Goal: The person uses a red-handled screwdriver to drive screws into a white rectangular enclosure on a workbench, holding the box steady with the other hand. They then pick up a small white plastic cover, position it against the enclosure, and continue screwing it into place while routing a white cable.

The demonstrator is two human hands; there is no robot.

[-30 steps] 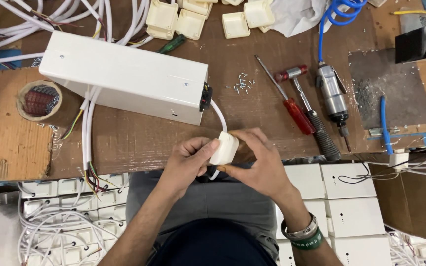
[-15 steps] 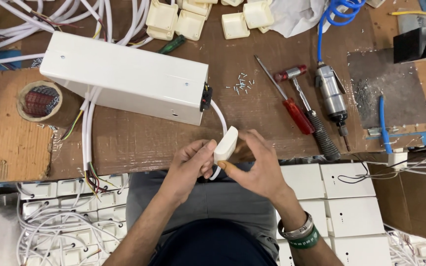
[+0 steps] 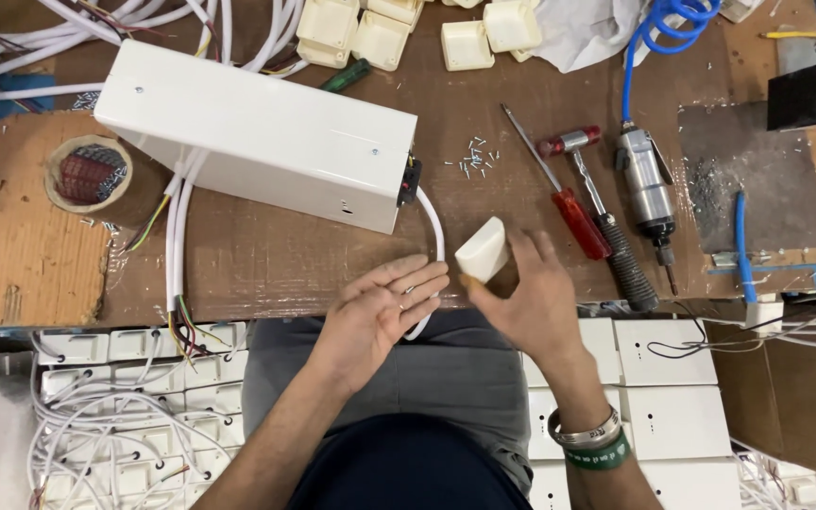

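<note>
My right hand pinches a small white plastic plug housing at its lower end and holds it tilted above the brown table. My left hand lies flat with the palm up and fingers stretched out, holding nothing, just left of the housing. A white cable curves down from the black socket at the end of a long white metal box and passes behind my left fingers. The cable's end is hidden.
A red-handled screwdriver, a small hammer and a pneumatic driver on a blue hose lie to the right. Loose screws, cream plastic housings and a tape roll surround the box. White boxes are stacked below.
Both hands held the white housing together at the cable end. My left hand has let go and opened flat; my right hand has lifted the housing up and to the right.
</note>
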